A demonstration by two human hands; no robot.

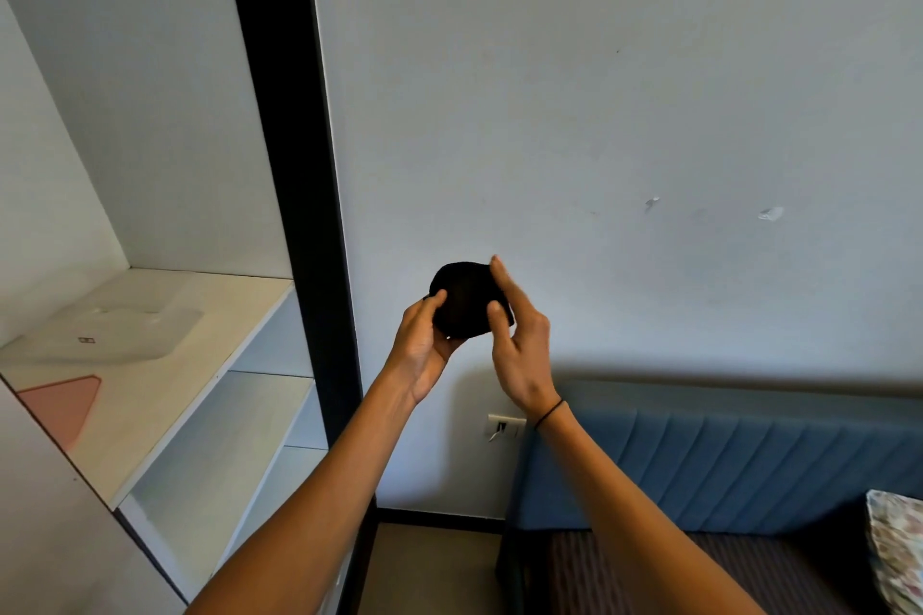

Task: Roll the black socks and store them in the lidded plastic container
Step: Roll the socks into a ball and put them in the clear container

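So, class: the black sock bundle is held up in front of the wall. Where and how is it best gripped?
Grip the black sock bundle across its rounded middle, from opposite sides, as now: left hand cupping its lower left, right hand against its right edge. It is a compact, soft ball, so squeezing both flanks should keep the roll from unfurling.

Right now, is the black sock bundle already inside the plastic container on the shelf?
No: the sock bundle is held up in front of the wall between the left hand and right hand, away from the container.
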